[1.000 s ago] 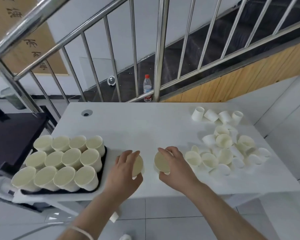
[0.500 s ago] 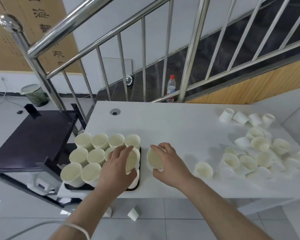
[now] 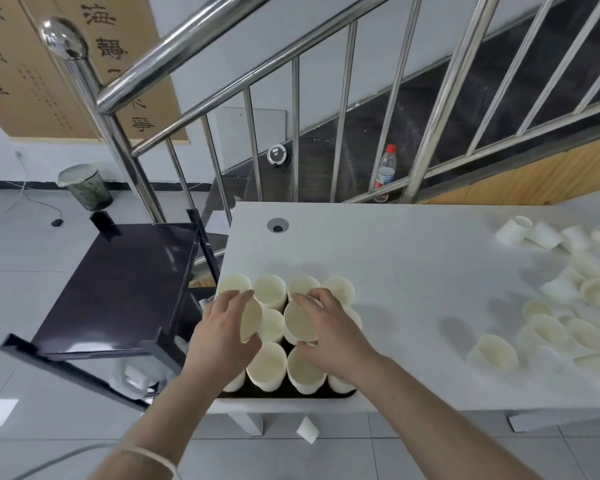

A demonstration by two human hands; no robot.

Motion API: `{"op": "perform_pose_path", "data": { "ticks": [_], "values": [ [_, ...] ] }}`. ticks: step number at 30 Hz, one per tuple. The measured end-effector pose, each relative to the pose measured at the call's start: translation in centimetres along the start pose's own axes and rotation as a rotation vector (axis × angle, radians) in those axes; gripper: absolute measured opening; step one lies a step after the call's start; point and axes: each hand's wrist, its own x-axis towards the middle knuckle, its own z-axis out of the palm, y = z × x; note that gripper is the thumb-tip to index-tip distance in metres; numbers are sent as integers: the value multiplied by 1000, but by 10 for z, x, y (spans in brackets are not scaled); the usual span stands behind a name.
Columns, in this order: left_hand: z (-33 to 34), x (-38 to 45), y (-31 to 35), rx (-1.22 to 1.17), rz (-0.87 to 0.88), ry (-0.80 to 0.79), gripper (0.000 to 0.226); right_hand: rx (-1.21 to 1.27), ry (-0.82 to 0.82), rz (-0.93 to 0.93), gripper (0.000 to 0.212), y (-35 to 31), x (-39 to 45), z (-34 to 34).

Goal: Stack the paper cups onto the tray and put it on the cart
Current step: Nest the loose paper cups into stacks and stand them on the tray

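Hands hover over the black tray [image 3: 284, 393] at the white table's [image 3: 395, 258] left end. Left hand [image 3: 222, 336] curls around a tilted paper cup [image 3: 251, 318]; right hand [image 3: 329, 336] grips another cup [image 3: 300, 322], both above the upright cups [image 3: 269, 365] filling the tray. Loose cups [image 3: 548, 327] lie well right of the tray, the dark cart [image 3: 118, 292] just left.

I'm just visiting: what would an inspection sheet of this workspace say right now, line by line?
Surface: white table, cable hole near its far left corner.
Job's things: black tray full of upright paper cups; loose cups scattered at the right; dark cart left of the table.
Clutter: one cup on the floor under the table edge.
Grippers: left hand and right hand each hold a cup over the tray.
Cables: a cord on the floor, far left.
Surroundings: steel stair railing, water bottle, waste bin.
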Motion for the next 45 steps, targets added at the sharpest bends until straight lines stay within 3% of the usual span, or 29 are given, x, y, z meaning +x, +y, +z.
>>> {"op": "perform_pose_path", "data": {
  "ticks": [23, 36, 45],
  "values": [
    [26, 42, -64, 47, -86, -203, 74, -193, -151, -16, 72, -14, 75, 52],
    [40, 43, -70, 87, -129, -188, 59, -353, -189, -28, 64, -6, 87, 67],
    [39, 46, -66, 126, -164, -211, 60, -312, -188, -10, 65, -5, 88, 71]
  ]
}}
